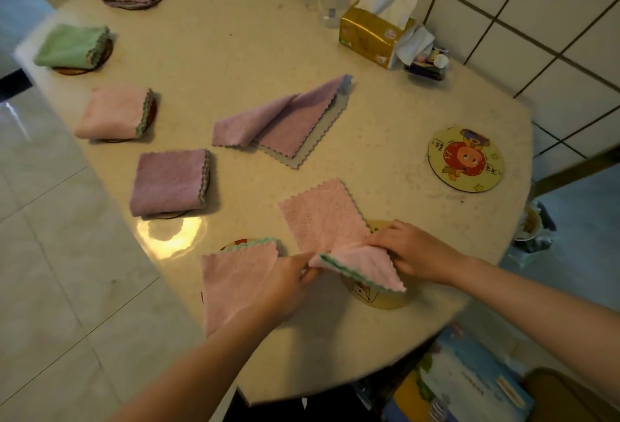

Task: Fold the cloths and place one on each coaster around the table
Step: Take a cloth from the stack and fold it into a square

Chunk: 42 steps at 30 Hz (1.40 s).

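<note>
Left hand (pixel 285 282) and right hand (pixel 407 250) each pinch the pink cloth (pixel 322 220), which partly covers a coaster (pixel 382 301); 5 folded cloths beyond.

Bare forearms, no sleeves visible

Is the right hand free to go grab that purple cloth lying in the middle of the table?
Probably not yet: the right hand is pinching the pink cloth. The table between it and the purple cloth looks bare.
</note>
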Each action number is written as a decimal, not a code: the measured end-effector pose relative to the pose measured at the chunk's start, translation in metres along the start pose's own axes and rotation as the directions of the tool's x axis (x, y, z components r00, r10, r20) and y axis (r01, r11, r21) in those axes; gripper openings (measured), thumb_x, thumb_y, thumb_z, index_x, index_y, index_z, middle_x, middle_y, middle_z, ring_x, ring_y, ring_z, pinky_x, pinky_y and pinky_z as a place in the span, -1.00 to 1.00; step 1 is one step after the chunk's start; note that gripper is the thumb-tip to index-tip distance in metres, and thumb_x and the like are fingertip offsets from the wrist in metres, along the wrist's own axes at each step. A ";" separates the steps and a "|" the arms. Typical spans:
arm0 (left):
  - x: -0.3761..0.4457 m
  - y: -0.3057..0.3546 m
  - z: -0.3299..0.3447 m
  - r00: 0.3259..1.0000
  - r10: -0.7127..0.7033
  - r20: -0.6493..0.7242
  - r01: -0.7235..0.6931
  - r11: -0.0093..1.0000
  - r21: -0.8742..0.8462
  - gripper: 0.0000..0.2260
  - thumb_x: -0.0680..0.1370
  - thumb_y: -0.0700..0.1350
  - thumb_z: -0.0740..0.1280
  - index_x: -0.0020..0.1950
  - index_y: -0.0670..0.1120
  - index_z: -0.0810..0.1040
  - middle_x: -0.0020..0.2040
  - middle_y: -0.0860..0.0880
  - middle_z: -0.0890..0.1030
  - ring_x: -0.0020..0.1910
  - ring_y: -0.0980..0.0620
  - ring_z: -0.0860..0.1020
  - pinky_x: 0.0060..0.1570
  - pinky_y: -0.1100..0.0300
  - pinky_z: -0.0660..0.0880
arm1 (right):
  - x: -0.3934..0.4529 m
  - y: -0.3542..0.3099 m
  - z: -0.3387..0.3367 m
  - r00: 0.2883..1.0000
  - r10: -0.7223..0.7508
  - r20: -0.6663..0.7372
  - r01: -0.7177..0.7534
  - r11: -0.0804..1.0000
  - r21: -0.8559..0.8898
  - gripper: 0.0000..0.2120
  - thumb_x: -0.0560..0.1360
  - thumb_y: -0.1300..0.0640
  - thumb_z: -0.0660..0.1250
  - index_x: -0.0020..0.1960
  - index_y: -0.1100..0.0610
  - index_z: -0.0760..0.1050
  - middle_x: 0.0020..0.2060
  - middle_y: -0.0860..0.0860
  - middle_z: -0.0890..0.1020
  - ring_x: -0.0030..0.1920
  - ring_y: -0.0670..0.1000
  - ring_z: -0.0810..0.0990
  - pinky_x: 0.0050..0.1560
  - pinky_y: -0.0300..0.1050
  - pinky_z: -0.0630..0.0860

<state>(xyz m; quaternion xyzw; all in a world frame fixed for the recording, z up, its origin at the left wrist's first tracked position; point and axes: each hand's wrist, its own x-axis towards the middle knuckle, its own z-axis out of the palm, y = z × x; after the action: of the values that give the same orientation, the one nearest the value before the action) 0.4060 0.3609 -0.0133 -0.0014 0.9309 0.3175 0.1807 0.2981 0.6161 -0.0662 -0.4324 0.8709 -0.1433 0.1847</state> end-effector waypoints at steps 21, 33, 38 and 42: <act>0.057 -0.013 0.015 0.748 -0.663 -0.022 0.514 0.600 -0.613 -0.79 0.61 -0.02 0.21 0.01 -0.17 0.41 -0.16 -0.16 0.58 -0.26 -0.09 0.58 -0.30 0.03 0.57 | 0.072 -0.018 -0.008 0.813 0.581 0.039 -0.571 0.783 0.246 -0.73 0.58 -0.01 0.14 -0.27 0.05 0.38 -0.38 -0.04 0.51 -0.40 -0.03 0.43 -0.41 -0.14 0.31; 0.089 -0.042 -0.027 0.912 -0.357 -0.201 0.387 0.912 0.137 -0.46 0.49 -0.12 0.37 0.42 -0.09 0.26 0.33 -0.10 0.33 0.23 -0.14 0.34 0.16 0.04 0.40 | 0.086 -0.033 -0.014 0.733 0.680 0.038 -0.678 0.724 0.130 -0.44 0.37 -0.35 0.25 0.08 0.12 0.45 -0.03 0.02 0.54 -0.07 0.06 0.54 -0.15 -0.06 0.51; 0.111 -0.044 -0.040 0.913 -0.405 -0.057 0.408 0.895 0.181 -0.47 0.40 -0.04 0.48 0.30 -0.13 0.39 0.21 -0.11 0.40 0.17 -0.13 0.37 0.13 0.03 0.45 | 0.099 -0.039 -0.015 0.640 0.761 0.103 -0.768 0.640 0.043 -0.43 0.40 -0.30 0.21 0.11 0.17 0.50 0.03 0.11 0.60 0.02 0.16 0.55 -0.15 -0.08 0.43; 0.121 -0.041 -0.046 0.873 -0.485 0.057 0.477 0.872 0.114 -0.54 0.39 -0.09 0.48 0.22 -0.13 0.42 0.15 -0.12 0.47 0.09 -0.12 0.46 0.09 0.02 0.51 | 0.106 -0.038 -0.015 0.589 0.793 0.154 -0.807 0.589 0.052 -0.42 0.35 -0.31 0.23 0.09 0.14 0.52 0.05 0.11 0.60 0.06 0.18 0.52 -0.03 -0.04 0.48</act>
<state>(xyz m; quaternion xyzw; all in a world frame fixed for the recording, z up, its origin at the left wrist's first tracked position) 0.2819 0.3147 -0.0447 -0.2109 0.9070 0.2172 0.2928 0.2591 0.5101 -0.0579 0.0097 0.9502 -0.0703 0.3035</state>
